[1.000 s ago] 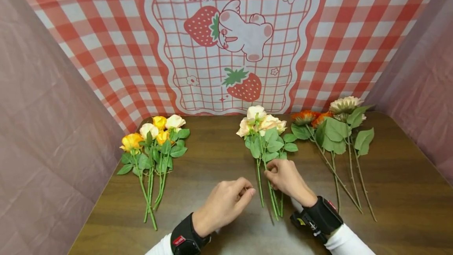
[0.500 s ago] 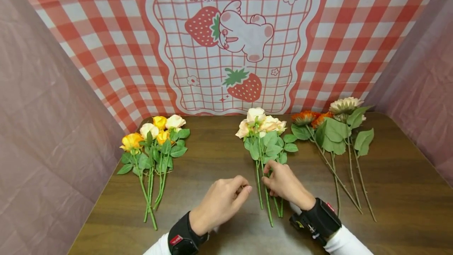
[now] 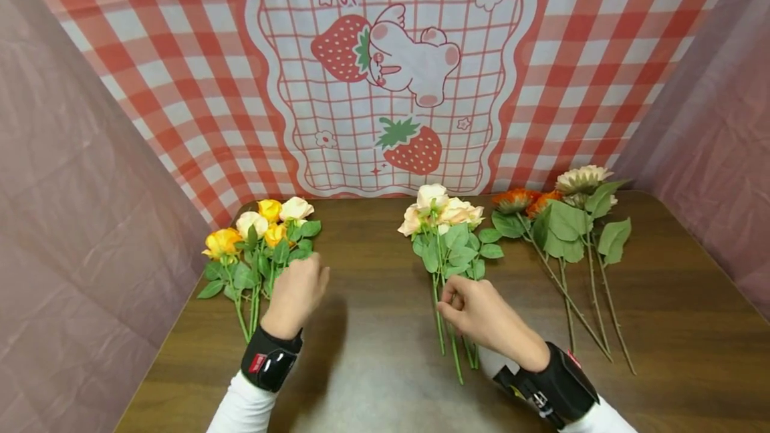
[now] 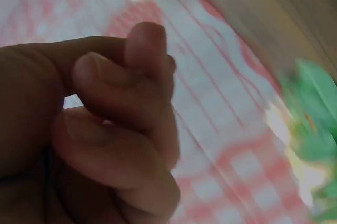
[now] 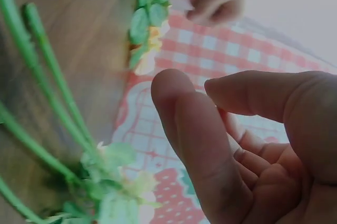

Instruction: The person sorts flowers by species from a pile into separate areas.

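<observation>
My left hand [image 3: 297, 293] hovers by the bunch of yellow and cream roses [image 3: 259, 239], covering part of their stems. In the left wrist view its fingers [image 4: 121, 166] are loosely curled and hold nothing. Above the stems of the pale peach roses [image 3: 448, 216] hangs my right hand [image 3: 487, 316]. Its thumb [image 5: 253, 95] and index finger are bent with a gap between them in the right wrist view, and nothing is gripped. The green rose stems [image 5: 50, 71] lie beside that hand, apart from the fingers.
Orange and cream flowers [image 3: 565, 212] with long brown-green stems lie at the right on the wooden table [image 3: 373, 266]. A red-checked strawberry cloth [image 3: 397, 72] hangs behind the table. Pinkish curtains [image 3: 78, 172] stand at both sides.
My left hand has moved left and away from the middle, over to the yellow and cream roses. The right hand has drawn slightly back from the peach roses' stems, which shifted a little.
</observation>
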`<state>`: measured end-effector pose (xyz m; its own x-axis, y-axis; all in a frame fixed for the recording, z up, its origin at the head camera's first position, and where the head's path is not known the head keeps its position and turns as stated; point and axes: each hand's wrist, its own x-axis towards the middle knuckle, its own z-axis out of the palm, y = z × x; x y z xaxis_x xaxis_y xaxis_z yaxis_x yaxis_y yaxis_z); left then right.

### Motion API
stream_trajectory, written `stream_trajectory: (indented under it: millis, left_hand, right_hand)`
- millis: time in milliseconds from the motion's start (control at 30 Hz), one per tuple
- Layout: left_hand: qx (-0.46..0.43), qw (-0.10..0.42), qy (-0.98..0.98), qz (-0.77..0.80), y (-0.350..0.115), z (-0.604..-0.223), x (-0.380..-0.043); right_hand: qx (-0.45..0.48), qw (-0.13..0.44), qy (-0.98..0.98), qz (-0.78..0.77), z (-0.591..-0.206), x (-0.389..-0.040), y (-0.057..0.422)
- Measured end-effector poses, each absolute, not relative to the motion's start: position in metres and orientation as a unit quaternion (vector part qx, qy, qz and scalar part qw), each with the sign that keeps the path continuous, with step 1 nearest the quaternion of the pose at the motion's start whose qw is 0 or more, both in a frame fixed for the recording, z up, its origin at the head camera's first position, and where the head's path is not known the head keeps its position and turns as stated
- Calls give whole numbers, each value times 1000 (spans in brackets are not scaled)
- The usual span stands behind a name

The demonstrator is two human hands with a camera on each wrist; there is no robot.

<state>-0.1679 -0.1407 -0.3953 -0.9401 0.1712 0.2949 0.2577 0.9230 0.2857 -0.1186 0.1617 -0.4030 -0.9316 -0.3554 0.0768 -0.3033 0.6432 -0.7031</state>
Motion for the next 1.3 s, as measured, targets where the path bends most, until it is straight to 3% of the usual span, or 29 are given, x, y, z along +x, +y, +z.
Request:
stream_trajectory:
  millis: [200,433,1300]
  left_hand:
    - [3,40,-989,-145,-188,-400,-187]
    - [59,-45,-990,-119,-206,-412,-197]
    - [46,-66,-990,-113,-204,-425,-199]
  right_hand:
    - [-205,11,900,-384,-391,-109,158]
    - [-225,-18,896,-382,-387,-106,155]
    - [-229,-28,900,-369,-388,-106,156]
